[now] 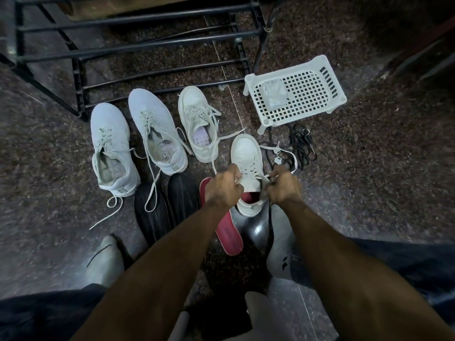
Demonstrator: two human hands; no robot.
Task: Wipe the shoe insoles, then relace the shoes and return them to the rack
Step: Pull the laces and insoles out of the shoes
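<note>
On the speckled floor (369, 168) just in front of me stands the white shoe (246, 156) I am lacing, toe pointing away, red lining showing at its heel opening. My left hand (222, 187) has its fingers curled round one end of the white lace (248, 168) at the left side of the tongue, and my right hand (283, 187) pinches the other end at the right side; the lace crosses between them over the eyelets. Beside the shoe's left edge, partly under my left wrist, lies a red insole (227, 235), and left of that two black insoles (167, 207) lie side by side. Farther left and away from me three more white shoes stand in a row: the left shoe (110, 148), the middle shoe (157, 129) with a long loose lace trailing over the black insoles, and the smaller shoe (197, 121) nearest the one I hold. Behind them rises the black shoe rack (138, 48). To the right sits a white plastic basket (310, 89) with a pale folded cloth (274, 94) in it, and near it a tangle of black laces (299, 146).
</note>
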